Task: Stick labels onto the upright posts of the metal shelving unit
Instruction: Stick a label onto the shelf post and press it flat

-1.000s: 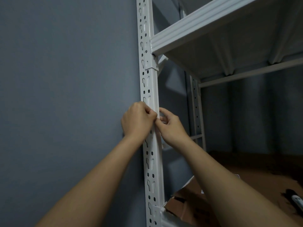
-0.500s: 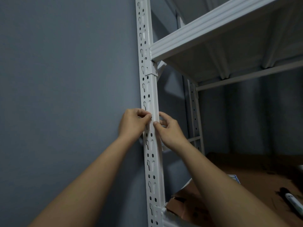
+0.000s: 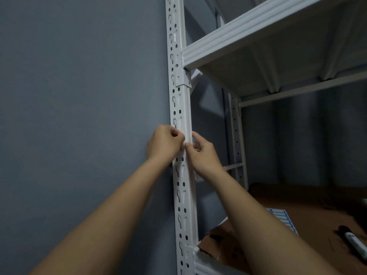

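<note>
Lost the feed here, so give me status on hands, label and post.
Left hand and right hand both at front post, fingers pinching at its corner. Label itself too small to make out. Nothing in the way.

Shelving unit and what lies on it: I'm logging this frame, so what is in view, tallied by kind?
Upright posts: 2 (front post, rear post)
Hands: 2 (left hand, right hand)
Label sheets: 1 (label sheet)
Markers: 1 (marker)
Total: 6
</note>
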Available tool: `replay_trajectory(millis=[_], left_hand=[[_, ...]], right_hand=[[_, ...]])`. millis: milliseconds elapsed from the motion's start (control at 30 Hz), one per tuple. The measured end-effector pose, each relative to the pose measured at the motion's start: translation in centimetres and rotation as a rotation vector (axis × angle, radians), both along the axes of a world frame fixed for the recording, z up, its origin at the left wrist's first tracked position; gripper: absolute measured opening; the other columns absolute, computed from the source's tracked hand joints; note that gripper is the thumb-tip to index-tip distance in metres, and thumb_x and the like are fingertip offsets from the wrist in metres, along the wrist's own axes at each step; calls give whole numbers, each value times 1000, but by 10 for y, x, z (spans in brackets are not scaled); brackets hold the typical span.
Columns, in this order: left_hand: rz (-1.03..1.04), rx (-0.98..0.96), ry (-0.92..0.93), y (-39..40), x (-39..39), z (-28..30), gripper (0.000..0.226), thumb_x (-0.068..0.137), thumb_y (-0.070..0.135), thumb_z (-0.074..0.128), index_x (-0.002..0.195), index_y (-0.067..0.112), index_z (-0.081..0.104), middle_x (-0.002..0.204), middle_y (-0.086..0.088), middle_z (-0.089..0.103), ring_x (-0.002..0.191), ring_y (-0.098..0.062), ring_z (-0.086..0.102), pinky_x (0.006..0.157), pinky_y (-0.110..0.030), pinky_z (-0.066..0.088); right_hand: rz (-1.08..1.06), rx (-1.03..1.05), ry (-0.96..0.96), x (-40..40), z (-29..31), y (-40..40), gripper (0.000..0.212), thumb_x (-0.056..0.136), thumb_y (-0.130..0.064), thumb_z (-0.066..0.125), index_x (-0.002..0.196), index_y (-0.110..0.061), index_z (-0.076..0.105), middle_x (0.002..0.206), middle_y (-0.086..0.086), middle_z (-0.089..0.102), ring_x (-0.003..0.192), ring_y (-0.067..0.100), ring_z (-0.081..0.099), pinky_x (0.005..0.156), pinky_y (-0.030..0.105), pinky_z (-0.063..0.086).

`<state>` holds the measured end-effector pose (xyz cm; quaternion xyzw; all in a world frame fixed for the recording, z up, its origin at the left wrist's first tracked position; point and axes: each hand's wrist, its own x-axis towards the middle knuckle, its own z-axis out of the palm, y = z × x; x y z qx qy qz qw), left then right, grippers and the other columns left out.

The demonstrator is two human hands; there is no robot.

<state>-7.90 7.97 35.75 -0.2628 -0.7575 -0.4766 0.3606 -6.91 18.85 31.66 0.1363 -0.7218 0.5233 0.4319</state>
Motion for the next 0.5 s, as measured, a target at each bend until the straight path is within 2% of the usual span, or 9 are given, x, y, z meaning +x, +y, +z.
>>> replay_trajectory(millis=[100, 333, 400, 500], left_hand=[[58, 22, -4, 5, 3, -1, 18, 78, 20, 53, 68, 13, 67, 68, -3, 69, 70, -28, 66, 70, -40, 56], [91, 87, -36, 8, 9, -3, 18, 78, 18, 54, 71, 12, 70, 71, -5, 70, 70, -27, 66, 65, -33, 52], [51, 95, -39, 6, 6, -3, 19, 79, 17, 55, 68, 12, 70, 68, -5, 70, 63, -25, 63, 63, -32, 51], [-139, 110, -59, -3, 0, -4, 26, 84, 16, 59, 61, 13, 68, 56, 0, 66, 57, -20, 59, 56, -34, 51]], right_hand=[[-15, -4, -7, 1, 0, -1, 43, 95, -19, 50, 138, -22, 50, 114, 2, 69, 96, 14, 68, 92, 38, 54], [-36, -1, -13, 4, -2, -5, 43, 95, -21, 49, 138, -24, 50, 115, 1, 69, 99, 15, 67, 94, 39, 52], [-32, -8, -20, 7, -1, -5, 41, 96, -20, 50, 137, -25, 51, 114, 0, 69, 99, 14, 66, 94, 39, 52], [-24, -9, -8, 10, -1, -5, 36, 95, -17, 51, 129, -25, 57, 108, -1, 71, 97, 14, 67, 94, 39, 52]])
